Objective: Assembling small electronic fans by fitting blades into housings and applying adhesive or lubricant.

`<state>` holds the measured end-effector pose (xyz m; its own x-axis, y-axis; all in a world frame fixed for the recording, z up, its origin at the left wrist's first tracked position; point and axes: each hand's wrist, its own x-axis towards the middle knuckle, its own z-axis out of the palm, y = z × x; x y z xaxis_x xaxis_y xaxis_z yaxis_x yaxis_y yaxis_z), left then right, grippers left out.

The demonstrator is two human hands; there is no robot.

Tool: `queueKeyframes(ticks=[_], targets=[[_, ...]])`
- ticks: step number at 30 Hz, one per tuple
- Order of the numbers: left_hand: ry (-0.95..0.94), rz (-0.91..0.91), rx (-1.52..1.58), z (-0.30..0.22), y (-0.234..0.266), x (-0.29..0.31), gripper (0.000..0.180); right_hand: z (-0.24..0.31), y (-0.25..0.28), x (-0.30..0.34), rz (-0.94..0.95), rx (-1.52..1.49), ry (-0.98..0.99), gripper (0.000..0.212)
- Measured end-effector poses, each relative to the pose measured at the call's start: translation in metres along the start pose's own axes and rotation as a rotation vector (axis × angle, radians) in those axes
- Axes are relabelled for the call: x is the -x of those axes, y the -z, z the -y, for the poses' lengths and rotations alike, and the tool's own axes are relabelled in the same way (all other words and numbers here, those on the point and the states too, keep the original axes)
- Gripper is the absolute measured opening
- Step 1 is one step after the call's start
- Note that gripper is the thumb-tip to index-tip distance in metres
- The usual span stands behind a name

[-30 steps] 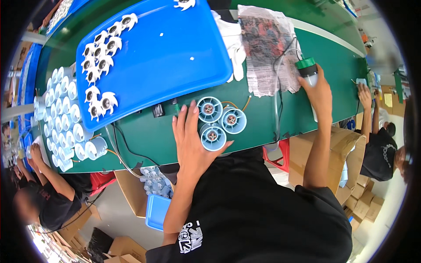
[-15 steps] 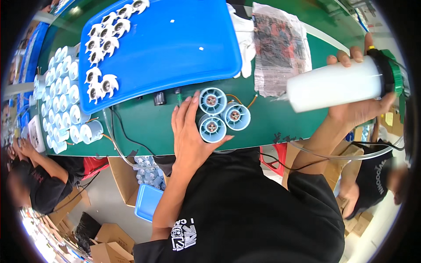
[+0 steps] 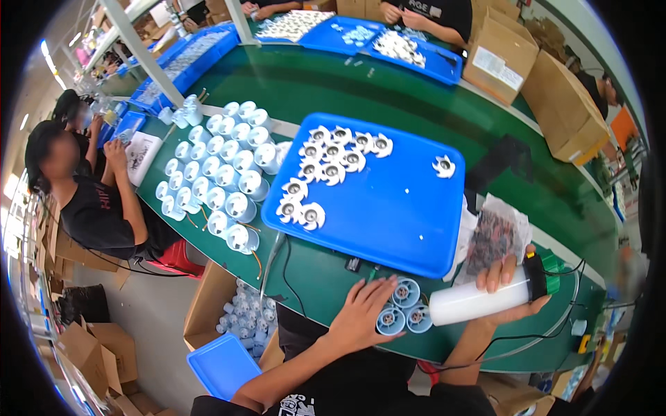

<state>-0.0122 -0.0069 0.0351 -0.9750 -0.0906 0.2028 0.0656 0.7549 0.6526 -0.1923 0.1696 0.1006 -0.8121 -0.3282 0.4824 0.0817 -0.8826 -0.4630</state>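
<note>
My left hand [image 3: 362, 313] curls around the left side of three light blue round housings [image 3: 418, 318], fingers along the upper one and thumb at the lower one. They stand close together on the green table, open side up, with small metal parts at their centres. In my right hand [image 3: 501, 279] is a thick white dispensing syringe [image 3: 472, 299], tilted almost flat. It has a black collar and a green cap [image 3: 550, 272]. Its narrow end is beside the right-hand housing; the fine tip is not clear, so contact cannot be told.
A blue tray [image 3: 374, 222] with white fan wheels [image 3: 312, 215] lies beyond my hands. Many light blue housings [image 3: 241, 206] stand at left. A printed sheet [image 3: 496, 232] lies near the syringe. Cables [image 3: 288, 277] cross the table edge. A co-worker [image 3: 90, 201] sits at left.
The view has swung up and shows more of the table. The syringe has come left, close to the housings. My left hand stays around them.
</note>
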Motion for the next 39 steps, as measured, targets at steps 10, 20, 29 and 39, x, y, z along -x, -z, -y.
queueKeyframes(ticks=[10, 20, 29, 39], targets=[[0.0, 0.045, -0.009, -0.003, 0.001, -0.009, 0.1, 0.0, 0.01, -0.001, -0.114, 0.106, 0.036, 0.087], [0.006, 0.059, -0.015, -0.001, 0.003, -0.007, 0.095, -0.004, 0.011, -0.001, -0.106, 0.085, 0.019, 0.08], [0.002, 0.067, -0.001, -0.002, 0.002, -0.007, 0.1, -0.005, 0.007, 0.001, -0.133, 0.141, 0.033, 0.082], [0.029, 0.076, 0.025, -0.002, 0.0, -0.007, 0.102, -0.011, 0.003, 0.005, -0.174, 0.142, 0.089, 0.082]])
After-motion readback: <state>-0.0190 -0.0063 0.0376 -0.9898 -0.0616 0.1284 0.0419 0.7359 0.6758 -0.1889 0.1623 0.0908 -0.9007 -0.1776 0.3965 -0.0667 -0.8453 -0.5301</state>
